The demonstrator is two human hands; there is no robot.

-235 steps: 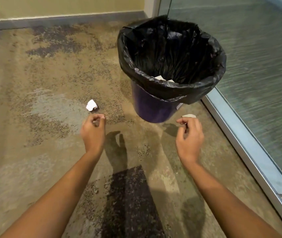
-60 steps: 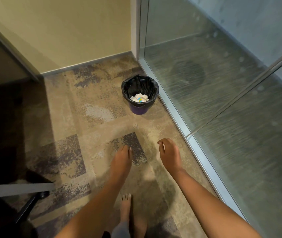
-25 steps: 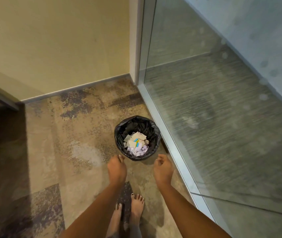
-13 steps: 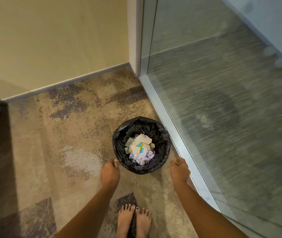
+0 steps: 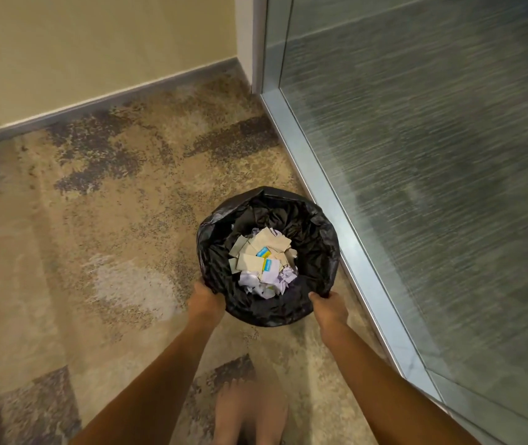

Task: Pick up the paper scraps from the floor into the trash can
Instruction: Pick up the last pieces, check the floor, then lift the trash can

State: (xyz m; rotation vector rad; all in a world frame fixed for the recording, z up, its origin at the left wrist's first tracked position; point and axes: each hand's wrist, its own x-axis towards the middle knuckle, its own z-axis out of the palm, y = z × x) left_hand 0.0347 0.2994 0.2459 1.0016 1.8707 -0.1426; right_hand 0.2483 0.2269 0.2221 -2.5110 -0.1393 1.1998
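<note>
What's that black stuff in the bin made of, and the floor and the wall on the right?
The trash can is lined with thin black plastic film, glossy and crinkled. The floor looks like low-pile carpet, matte and speckled tan and grey. The wall panel seems textured glass, translucent and streaked, in a silvery metal frame.

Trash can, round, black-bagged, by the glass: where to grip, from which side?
Probably best: grip the bag-covered rim of the round black-lined trash can at two opposite points, coming from above on the near side, as the left hand and right hand do. It stands upright and open, with loose paper scraps inside.
</note>
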